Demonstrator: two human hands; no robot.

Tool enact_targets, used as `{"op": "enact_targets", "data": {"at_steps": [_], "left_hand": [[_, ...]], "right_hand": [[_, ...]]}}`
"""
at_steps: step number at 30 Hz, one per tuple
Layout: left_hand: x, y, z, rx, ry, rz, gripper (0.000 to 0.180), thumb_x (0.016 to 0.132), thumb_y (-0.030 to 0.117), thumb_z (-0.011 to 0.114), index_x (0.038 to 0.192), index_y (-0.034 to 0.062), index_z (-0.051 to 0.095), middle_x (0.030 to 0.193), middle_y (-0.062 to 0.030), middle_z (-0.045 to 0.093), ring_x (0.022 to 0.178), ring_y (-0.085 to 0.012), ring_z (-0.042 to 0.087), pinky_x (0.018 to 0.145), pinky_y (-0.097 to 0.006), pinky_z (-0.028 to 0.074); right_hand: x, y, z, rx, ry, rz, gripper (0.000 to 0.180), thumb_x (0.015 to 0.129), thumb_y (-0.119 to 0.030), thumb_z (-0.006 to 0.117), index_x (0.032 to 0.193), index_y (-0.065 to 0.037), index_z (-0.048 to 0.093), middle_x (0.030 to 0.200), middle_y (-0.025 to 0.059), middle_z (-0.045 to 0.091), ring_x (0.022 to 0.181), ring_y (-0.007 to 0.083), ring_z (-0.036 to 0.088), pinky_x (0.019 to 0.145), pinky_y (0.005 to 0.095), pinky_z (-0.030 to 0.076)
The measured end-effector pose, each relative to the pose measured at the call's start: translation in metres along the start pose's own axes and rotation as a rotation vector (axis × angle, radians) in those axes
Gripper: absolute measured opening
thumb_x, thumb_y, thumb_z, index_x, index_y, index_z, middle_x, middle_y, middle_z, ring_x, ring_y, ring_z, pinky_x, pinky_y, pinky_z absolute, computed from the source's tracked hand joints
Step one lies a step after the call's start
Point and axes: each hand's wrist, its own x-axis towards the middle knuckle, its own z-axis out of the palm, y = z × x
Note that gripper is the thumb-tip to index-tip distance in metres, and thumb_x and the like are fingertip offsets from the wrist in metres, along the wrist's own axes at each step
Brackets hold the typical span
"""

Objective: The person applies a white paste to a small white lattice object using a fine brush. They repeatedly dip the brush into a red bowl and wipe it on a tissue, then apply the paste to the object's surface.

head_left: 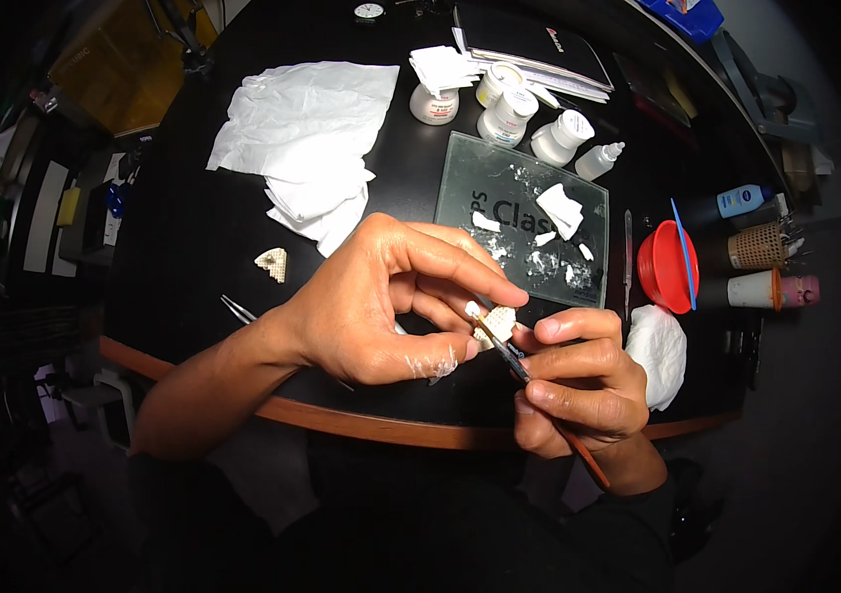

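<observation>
Black surface [175, 282] beneath, my left hand [366, 306] (arched rightward) pinches a cream block [503, 321], while my right hand [588, 381] grips a slanted brush [515, 365], its tip at the block.

Jars [507, 121] stand behind the slab [470, 166], bowl [652, 275] right.

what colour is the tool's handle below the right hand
Reddish-brown; the handle shows best in the head view, sticking out below the right hand.
</observation>
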Motion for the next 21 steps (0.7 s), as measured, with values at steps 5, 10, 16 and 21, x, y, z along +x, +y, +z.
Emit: {"op": "enact_targets", "data": {"at_steps": [5,10,16,21], "left_hand": [[-0.0003,0.0006,0.0003,-0.006,0.002,-0.002,0.041,0.079,-0.012,0.072,0.120,-0.0127,0.068,0.115,-0.0233,0.065,0.097,-0.0176,0.069,0.084,-0.023,0.063],[-0.0006,0.0015,0.0003,-0.001,0.001,-0.007,0.041,0.079,-0.011,0.072,0.120,-0.0125,0.068,0.115,-0.0233,0.065,0.097,-0.0176,0.069,0.083,-0.023,0.063],[-0.0005,-0.0008,-0.0009,0.003,-0.004,0.011,0.041,0.079,-0.011,0.073,0.120,-0.0123,0.069,0.115,-0.0231,0.065,0.097,-0.0170,0.069,0.083,-0.023,0.063],[-0.0002,0.0024,0.0008,0.003,-0.004,-0.013,0.041,0.079,-0.011,0.073,0.120,-0.0121,0.069,0.116,-0.0231,0.065,0.097,-0.0164,0.068,0.083,-0.022,0.062]], "right_hand": [[-0.0004,-0.0013,-0.0002,-0.002,0.005,0.004,0.025,0.076,0.008,0.077,0.099,-0.001,0.074,0.094,0.0130,0.069,0.106,0.0331,0.066,0.081,0.0394,0.067],[0.0003,0.0005,-0.0001,-0.002,0.002,-0.006,0.024,0.076,0.007,0.078,0.098,-0.001,0.074,0.094,0.0131,0.069,0.106,0.0330,0.066,0.080,0.0395,0.067],[-0.0001,0.0003,0.0001,-0.005,0.004,-0.010,0.022,0.076,0.006,0.078,0.097,-0.001,0.074,0.094,0.0130,0.070,0.106,0.0332,0.066,0.080,0.0393,0.066],[-0.0006,-0.0011,0.0006,0.012,0.031,0.002,0.021,0.078,0.005,0.078,0.097,-0.001,0.073,0.093,0.0128,0.070,0.105,0.0332,0.067,0.081,0.0390,0.065]]}}
